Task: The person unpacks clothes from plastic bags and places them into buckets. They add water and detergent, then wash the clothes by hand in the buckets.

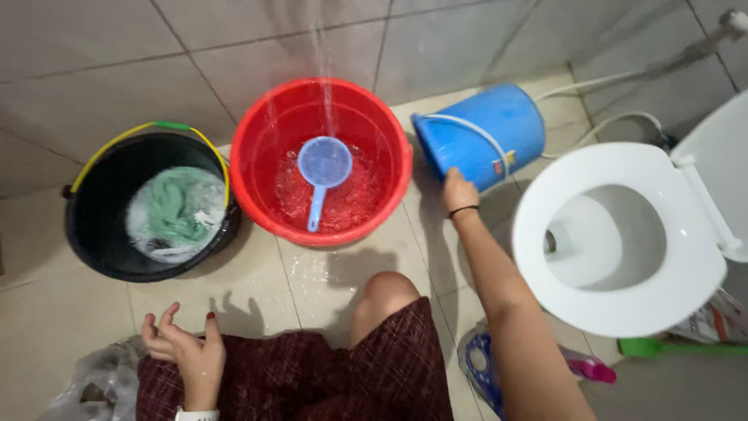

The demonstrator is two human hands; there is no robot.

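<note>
Bottom left of frame: my left hand [187, 351] rests over the lap, palm up, fingers spread and loosely curled, grip holding nothing. Just beside it, at the bottom left corner, a crumpled clear plastic bag [93, 382] lies on the floor. Dark red checked skirt [312, 374] fills the bottom centre, one bare knee [386, 292] poking out above it.

My right arm runs up from the bottom right; right hand [458, 191] sits at the lower rim of the blue bucket [487, 132], fingers pressed onto the edge, black band at the wrist. The bucket is tipped on its side in the upper centre-right, mouth facing left, white handle across it. I can't tell how far the fingers wrap inside.

Right of frame: white toilet [623, 234], seat down, lid up. Green brush handle [678, 347] and a pink item on the floor under it.

Centre: red basin [257, 164] with water, blue scoop [323, 168] floating in it, water stream falling in from above. Left: black bucket [93, 234], yellow handle, green cloth [175, 206] in suds. Grey tiled wall [117, 54] behind.
</note>
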